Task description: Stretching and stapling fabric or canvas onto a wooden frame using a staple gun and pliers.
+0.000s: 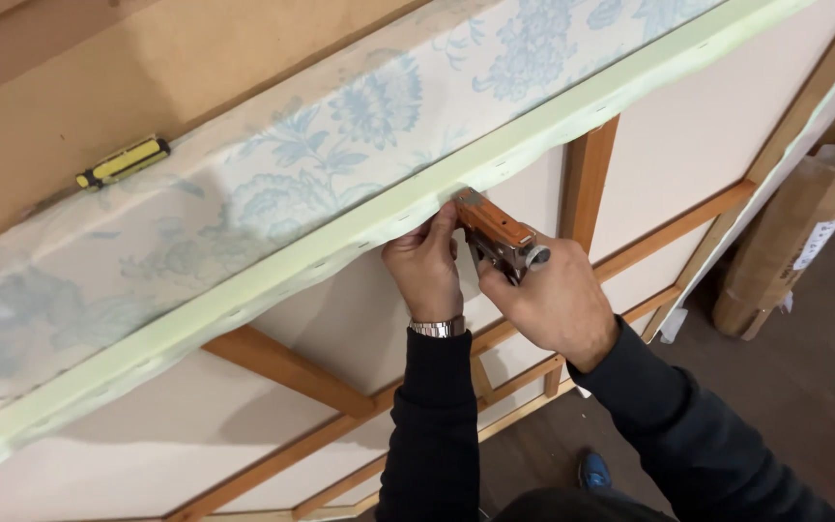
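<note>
My right hand (558, 300) grips an orange staple gun (493, 230), its nose pressed against the pale green fabric edge (359, 224) folded over a wooden frame. My left hand (424, 266), with a metal watch at the wrist, pinches the green fabric just left of the gun's nose. The fabric's outer face (273, 184) is pale with a blue floral print. A row of staples runs along the green strip.
Wooden frame bars (587, 179) cross cream backing panels. A yellow and black screwdriver (123, 162) lies on the brown board at upper left. A brown paper-wrapped roll (794, 232) leans at the right. Dark floor and a blue shoe (593, 471) show below.
</note>
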